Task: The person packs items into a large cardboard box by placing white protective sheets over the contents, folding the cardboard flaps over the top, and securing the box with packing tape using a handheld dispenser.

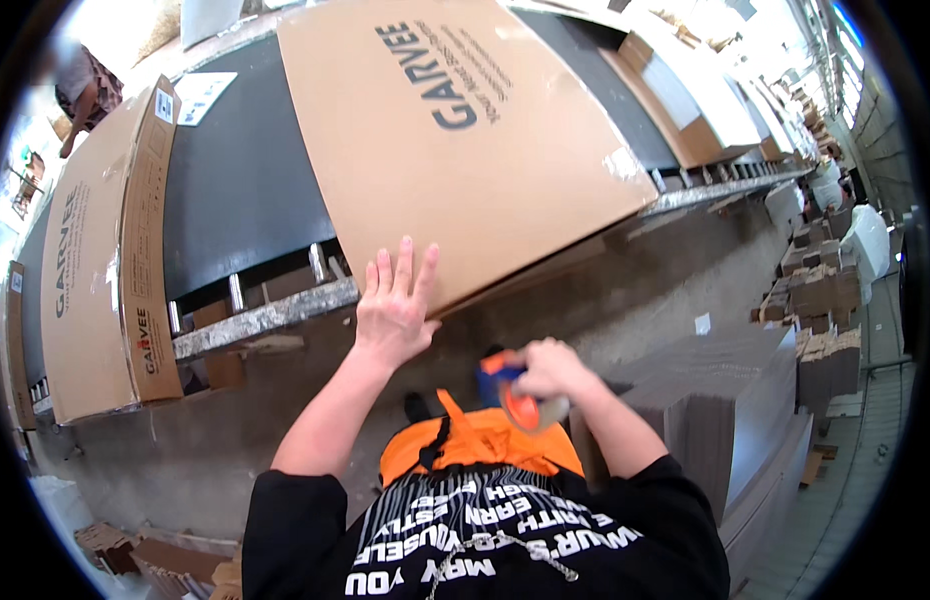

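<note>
A large flat brown cardboard box (pixel 405 170) lies on the conveyor belt (pixel 245 180) in front of me, with dark print on its top. My left hand (pixel 393 305) rests on the box's near left corner, fingers stretched out and palm down. Closer to my body, my right hand (pixel 553 370) is closed around a tape dispenser (pixel 515 390) with blue and orange parts and a roll of tape. The dispenser is apart from the box and slightly blurred.
Another printed box (pixel 95 250) sits on the belt at left, and an opened carton (pixel 685 100) at right. A metal rail (pixel 265 315) edges the conveyor. Stacked grey sheets (pixel 705 400) stand to my right. Beyond the belt at upper left is another person (pixel 85 90).
</note>
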The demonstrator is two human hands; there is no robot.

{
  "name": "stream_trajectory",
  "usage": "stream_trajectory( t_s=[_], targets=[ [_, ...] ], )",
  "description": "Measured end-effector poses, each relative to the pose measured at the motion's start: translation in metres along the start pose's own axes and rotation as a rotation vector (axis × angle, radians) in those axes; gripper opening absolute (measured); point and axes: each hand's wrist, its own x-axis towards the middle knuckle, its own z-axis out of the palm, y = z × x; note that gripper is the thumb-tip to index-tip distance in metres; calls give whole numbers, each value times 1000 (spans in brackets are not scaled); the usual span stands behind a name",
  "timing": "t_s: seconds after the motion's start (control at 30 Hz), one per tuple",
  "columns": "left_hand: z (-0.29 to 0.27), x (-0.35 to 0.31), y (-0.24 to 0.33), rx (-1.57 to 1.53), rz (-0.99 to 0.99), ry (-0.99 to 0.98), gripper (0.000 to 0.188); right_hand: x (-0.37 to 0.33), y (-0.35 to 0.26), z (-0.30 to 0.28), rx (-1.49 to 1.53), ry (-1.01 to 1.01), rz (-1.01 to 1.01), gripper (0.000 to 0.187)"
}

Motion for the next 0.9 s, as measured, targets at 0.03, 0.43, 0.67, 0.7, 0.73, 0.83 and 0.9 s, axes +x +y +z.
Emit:
stream_trajectory(
  t_s=[0.03, 0.43, 0.67, 0.7, 0.73, 0.83, 0.9],
  targets=[
    [0, 2, -4, -11, -15, 8, 123, -6, 2, -14, 381, 77, -29, 61],
    [4, -7, -11, 10, 24, 95, 111, -20, 6, -27, 1923, -44, -644, 63],
    [10, -13, -20, 4, -3, 128, 116, -26, -17, -60, 1864, 668, -704, 68],
    [11, -15, -18, -8, -2, 120, 115, -26, -32, -83, 1849, 993, -778, 65],
    [9, -17, -16, -9, -16, 118, 115, -22, -39, -105, 1756, 1220, -812, 62],
    [8, -15, -15, -2, -20, 98, 112, -8, -62, -152, 1212, 1562, -706, 50],
    [10, -17, -16, -17, -39, 111, 113, 19, -79, -160, 428, 1440, -388, 41]
  ],
)
